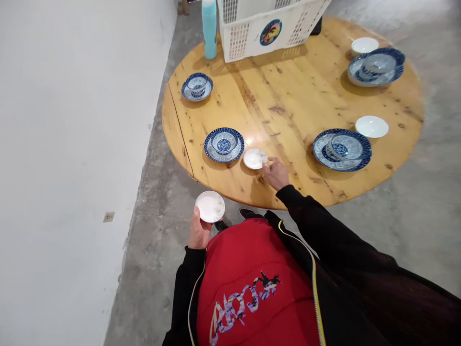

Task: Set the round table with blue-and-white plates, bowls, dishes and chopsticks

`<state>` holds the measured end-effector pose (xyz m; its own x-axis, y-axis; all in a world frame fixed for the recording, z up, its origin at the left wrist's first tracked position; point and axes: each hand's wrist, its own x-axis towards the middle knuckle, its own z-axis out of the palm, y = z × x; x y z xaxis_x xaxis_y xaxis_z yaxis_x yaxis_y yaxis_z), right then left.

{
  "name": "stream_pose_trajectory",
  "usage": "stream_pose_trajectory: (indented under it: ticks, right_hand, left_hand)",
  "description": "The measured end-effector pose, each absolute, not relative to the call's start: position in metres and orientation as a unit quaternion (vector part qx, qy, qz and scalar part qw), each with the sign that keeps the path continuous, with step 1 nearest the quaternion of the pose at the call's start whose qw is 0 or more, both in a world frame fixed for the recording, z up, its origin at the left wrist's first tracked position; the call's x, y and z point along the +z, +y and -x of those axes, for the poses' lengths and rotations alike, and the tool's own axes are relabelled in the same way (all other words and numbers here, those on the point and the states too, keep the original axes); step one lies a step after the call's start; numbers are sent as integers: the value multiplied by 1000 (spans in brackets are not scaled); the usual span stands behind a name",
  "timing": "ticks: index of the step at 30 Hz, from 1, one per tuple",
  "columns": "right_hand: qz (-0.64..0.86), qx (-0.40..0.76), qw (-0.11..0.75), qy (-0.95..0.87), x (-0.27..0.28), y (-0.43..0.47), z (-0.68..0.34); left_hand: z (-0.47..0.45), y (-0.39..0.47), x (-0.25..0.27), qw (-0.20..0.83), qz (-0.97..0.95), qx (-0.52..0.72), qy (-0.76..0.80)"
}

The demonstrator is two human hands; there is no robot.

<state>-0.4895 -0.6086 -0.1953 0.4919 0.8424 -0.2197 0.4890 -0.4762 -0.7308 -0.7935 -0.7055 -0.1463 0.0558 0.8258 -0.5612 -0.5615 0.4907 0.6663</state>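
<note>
In my left hand (200,233) is a small white saucer (210,206) with a faint printed pattern, held in front of the table edge; whether more lie under it I cannot tell. My right hand (276,174) pinches the right rim of another small white dish (254,158) that rests on the wooden table. Just left of that dish stands a blue-patterned plate (234,154) with a matching bowl (224,142) on it.
The round wooden table (266,96) carries a white plastic basket (245,41) and a turquoise bottle (209,31) at the back. Another bowl-and-plate set (207,91) sits left. To the right are a blue plate (345,166), a white bowl (372,126) and stacked dishes (376,72).
</note>
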Motion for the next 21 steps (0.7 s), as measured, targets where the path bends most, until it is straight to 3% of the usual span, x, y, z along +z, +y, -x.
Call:
stream_pose_trajectory:
  ticks: [6, 21]
  right_hand:
    - [579, 564, 312, -500, -148, -666, 582]
    - [525, 665, 246, -471, -121, -639, 654]
  left_hand:
    - [797, -704, -154, 716, -160, 476, 484]
    - [842, -676, -158, 699, -245, 452, 498]
